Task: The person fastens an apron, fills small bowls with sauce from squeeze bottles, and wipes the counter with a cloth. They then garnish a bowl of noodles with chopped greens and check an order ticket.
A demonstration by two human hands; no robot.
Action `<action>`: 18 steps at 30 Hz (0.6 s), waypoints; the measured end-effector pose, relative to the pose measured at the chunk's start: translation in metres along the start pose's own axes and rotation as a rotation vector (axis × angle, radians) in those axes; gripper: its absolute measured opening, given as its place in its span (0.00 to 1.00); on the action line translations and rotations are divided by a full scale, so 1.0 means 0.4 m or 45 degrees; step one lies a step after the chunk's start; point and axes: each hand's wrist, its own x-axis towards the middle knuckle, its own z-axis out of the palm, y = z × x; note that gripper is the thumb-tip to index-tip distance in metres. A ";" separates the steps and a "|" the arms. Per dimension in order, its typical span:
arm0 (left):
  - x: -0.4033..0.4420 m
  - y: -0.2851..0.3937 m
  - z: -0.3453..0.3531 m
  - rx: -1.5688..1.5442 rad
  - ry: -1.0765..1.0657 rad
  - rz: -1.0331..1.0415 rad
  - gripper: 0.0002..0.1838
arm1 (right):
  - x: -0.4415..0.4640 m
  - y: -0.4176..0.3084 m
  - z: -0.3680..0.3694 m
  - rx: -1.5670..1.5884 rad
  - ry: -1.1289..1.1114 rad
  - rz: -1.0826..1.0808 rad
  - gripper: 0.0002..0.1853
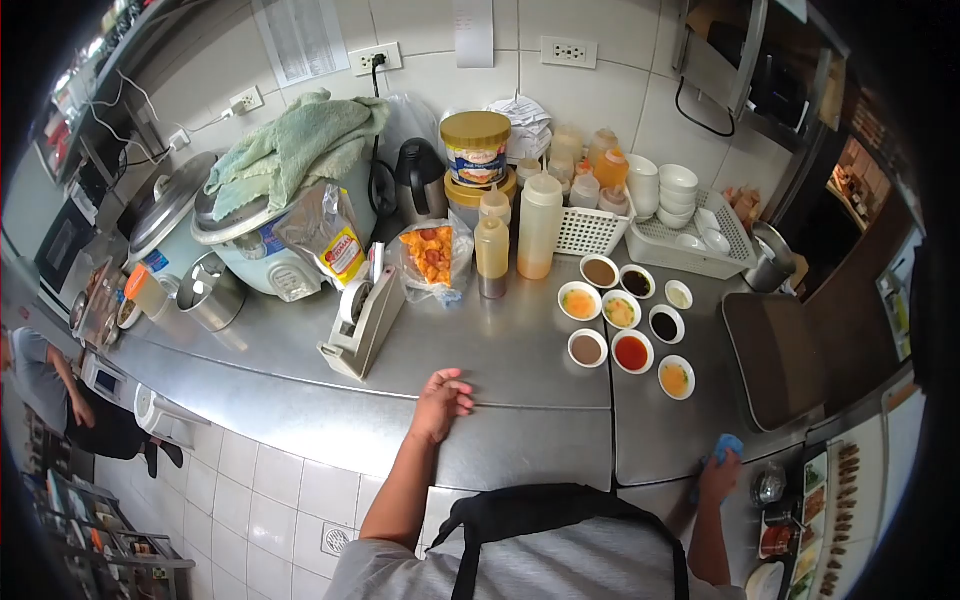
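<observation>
My left hand (441, 404) rests at the front part of the steel counter (520, 420), fingers loosely bent and apart, holding nothing. A grey tape dispenser (362, 325) stands to its upper left. At the right, my right hand (718, 478) is closed on a crumpled blue cloth (729, 445) against the counter. Several small white bowls of sauce and broth sit beyond, among them a bowl of red sauce (631, 352), a bowl of dark sauce (667, 324) and a bowl of yellow broth (676, 378). My right fingers are partly hidden.
Squeeze bottles (540, 225), a bag of orange food (430, 256) and rice cookers (265, 255) line the back. White baskets (690, 255) hold bowls and bottles. A brown tray (775, 350) lies at right, near food containers (775, 535). Another person (45, 385) stands far left.
</observation>
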 end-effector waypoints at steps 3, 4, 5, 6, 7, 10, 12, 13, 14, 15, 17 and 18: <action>-0.035 -0.043 0.031 -0.138 -0.268 -0.175 0.14 | -0.048 -0.055 0.035 0.209 0.183 -0.526 0.17; -0.037 -0.059 0.038 -0.139 -0.270 -0.173 0.14 | -0.071 -0.097 0.028 0.277 0.171 -0.625 0.16; -0.038 -0.080 0.038 -0.336 -0.430 -0.268 0.18 | -0.086 -0.133 0.021 0.448 0.034 -0.715 0.14; -0.040 -0.098 0.038 -0.540 -0.592 -0.360 0.21 | -0.099 -0.163 0.012 0.615 -0.102 -0.804 0.13; -0.041 -0.105 0.037 -0.543 -0.599 -0.352 0.21 | -0.123 -0.196 0.011 0.720 -0.195 -0.843 0.11; -0.046 -0.118 0.044 -0.616 -0.736 -0.398 0.27 | -0.187 -0.314 0.008 1.083 -0.559 -0.851 0.09; -0.053 -0.122 0.052 -0.512 -0.772 -0.492 0.28 | -0.232 -0.424 -0.051 1.311 -0.907 -0.637 0.10; -0.060 -0.127 0.058 -0.502 -0.784 -0.484 0.28 | -0.247 -0.472 -0.064 1.356 -1.027 -0.657 0.11; -0.069 -0.132 0.064 -0.520 -0.863 -0.507 0.28 | -0.263 -0.518 -0.075 1.403 -1.148 -0.675 0.12; -0.076 -0.133 0.066 -0.534 -0.941 -0.531 0.29 | -0.283 -0.568 -0.096 1.426 -1.184 -0.786 0.13; -0.084 -0.135 0.060 -0.542 -1.029 -0.542 0.29 | -0.329 -0.638 -0.112 1.472 -1.206 -1.099 0.16; -0.089 -0.143 0.050 -0.464 -0.998 -0.472 0.28 | -0.351 -0.665 -0.105 1.492 -1.190 -1.297 0.19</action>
